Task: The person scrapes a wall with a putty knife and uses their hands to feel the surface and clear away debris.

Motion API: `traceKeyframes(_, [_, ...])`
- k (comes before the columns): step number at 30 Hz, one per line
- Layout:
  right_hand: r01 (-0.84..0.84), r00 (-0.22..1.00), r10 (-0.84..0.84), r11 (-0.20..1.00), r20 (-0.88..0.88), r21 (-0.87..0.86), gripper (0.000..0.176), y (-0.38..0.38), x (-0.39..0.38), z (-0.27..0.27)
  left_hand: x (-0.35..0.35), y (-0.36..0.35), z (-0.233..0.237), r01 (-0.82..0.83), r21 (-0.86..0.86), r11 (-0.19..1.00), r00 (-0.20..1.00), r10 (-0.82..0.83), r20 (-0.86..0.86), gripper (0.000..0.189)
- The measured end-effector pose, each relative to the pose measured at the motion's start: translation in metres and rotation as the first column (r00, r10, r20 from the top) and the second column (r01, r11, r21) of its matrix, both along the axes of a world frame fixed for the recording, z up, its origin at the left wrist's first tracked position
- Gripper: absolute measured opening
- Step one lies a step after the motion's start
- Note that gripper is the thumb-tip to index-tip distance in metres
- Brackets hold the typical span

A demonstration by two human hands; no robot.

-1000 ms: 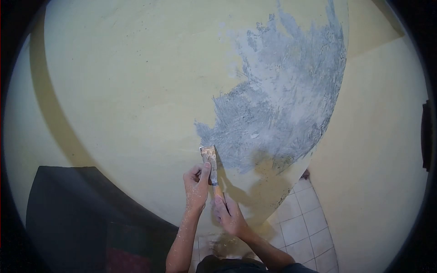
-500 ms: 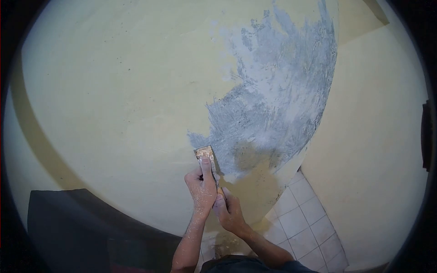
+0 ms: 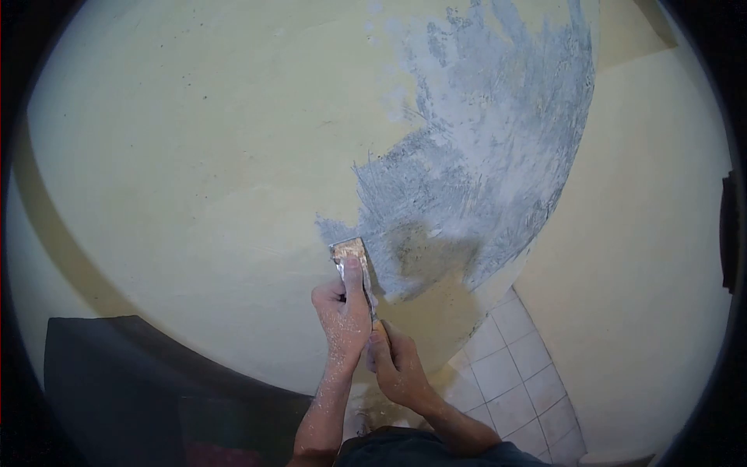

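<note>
Yellow wall [image 3: 194,156] fills most of the view, and against it the scraper [image 3: 350,254] now sits slightly higher and further left than a second ago, at the lower left tip of the grey patch [image 3: 482,156]. That tip has crept a little to the left since then. Both hands have kept their hold throughout.

The paint is pale yellow and mostly smooth, with a few small dark specks. The grey patch spreads from the top right down towards the blade, streaked with scrape marks and ragged at its edge. A side wall [image 3: 646,272], also yellow, meets this wall at the right, and a tiled floor [image 3: 513,373] of pale square tiles shows below the corner. A dark shape [image 3: 140,381] lies at the lower left; what it is I cannot tell.

The scraper has a short, flat metal blade, smeared with paint, its edge pressed against the wall. The left hand [image 3: 342,315], dusted with pale flecks, is closed about the tool with one finger stretched along the blade. The right hand [image 3: 397,366] is wrapped round the handle just below, touching the left.
</note>
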State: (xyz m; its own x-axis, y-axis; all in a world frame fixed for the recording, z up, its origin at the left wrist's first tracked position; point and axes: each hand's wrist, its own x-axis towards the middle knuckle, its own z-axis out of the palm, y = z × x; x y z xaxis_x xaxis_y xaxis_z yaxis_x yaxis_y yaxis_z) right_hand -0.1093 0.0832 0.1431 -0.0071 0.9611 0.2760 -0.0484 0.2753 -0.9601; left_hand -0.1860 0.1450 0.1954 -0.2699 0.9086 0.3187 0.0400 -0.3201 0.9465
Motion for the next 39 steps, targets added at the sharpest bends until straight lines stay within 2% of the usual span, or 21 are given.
traceKeyframes(1, [-0.024,1.000,0.024,0.999,-0.007,-0.032,0.027,0.000,0.003,-0.001,0.002,0.002,0.002,-0.016,0.034,0.999,1.000,0.015,0.022,0.058])
traceKeyframes(3, [-0.029,0.999,0.028,0.999,0.036,0.025,0.027,0.005,0.008,0.008,0.008,0.006,0.008,-0.043,0.090,0.995,0.997,0.037,0.060,0.058])
traceKeyframes(10, [-0.058,0.998,0.058,0.998,0.005,-0.012,0.029,0.002,0.011,0.013,0.011,0.001,0.008,-0.057,0.056,0.997,0.998,0.055,0.039,0.059])
traceKeyframes(15, [-0.164,0.981,0.151,0.981,-0.119,-0.104,0.032,-0.007,0.015,0.012,0.009,-0.007,0.015,-0.051,-0.019,0.998,0.999,0.051,-0.004,0.061])
traceKeyframes(19, [-0.201,0.966,0.188,0.978,-0.176,-0.056,0.034,-0.005,0.015,0.030,0.010,-0.001,0.021,-0.046,0.042,0.998,0.999,0.045,0.024,0.061])
traceKeyframes(22, [-0.217,0.962,0.190,0.968,-0.197,-0.125,0.033,-0.008,0.016,0.024,0.008,-0.005,0.019,-0.046,0.026,0.999,0.999,0.046,0.018,0.060])
traceKeyframes(24, [-0.184,0.976,0.171,0.978,-0.138,-0.095,0.032,-0.007,0.014,0.016,0.009,-0.007,0.006,-0.072,-0.002,0.997,0.997,0.072,-0.008,0.059])
traceKeyframes(27, [-0.188,0.979,0.179,0.978,-0.101,-0.087,0.030,-0.005,0.018,0.026,0.012,-0.003,0.014,-0.065,0.038,0.997,0.994,0.061,0.096,0.058])
traceKeyframes(31, [-0.178,0.983,0.170,0.976,-0.074,-0.125,0.028,-0.008,0.023,0.019,0.013,0.000,0.004,-0.085,0.041,0.996,0.994,0.082,0.066,0.058])
traceKeyframes(33, [-0.157,0.986,0.153,0.986,-0.063,-0.062,0.027,-0.003,0.021,0.024,0.014,0.000,0.003,-0.111,0.006,0.994,0.993,0.110,0.041,0.059])
traceKeyframes(36, [-0.158,0.984,0.154,0.987,-0.087,-0.039,0.027,-0.001,0.019,0.035,0.015,0.002,0.025,-0.077,0.094,0.993,0.992,0.066,0.111,0.061])
traceKeyframes(39, [-0.168,0.982,0.157,0.981,-0.105,-0.100,0.026,-0.007,0.016,0.023,0.011,-0.002,0.005,-0.122,-0.013,0.992,0.992,0.123,0.017,0.061])
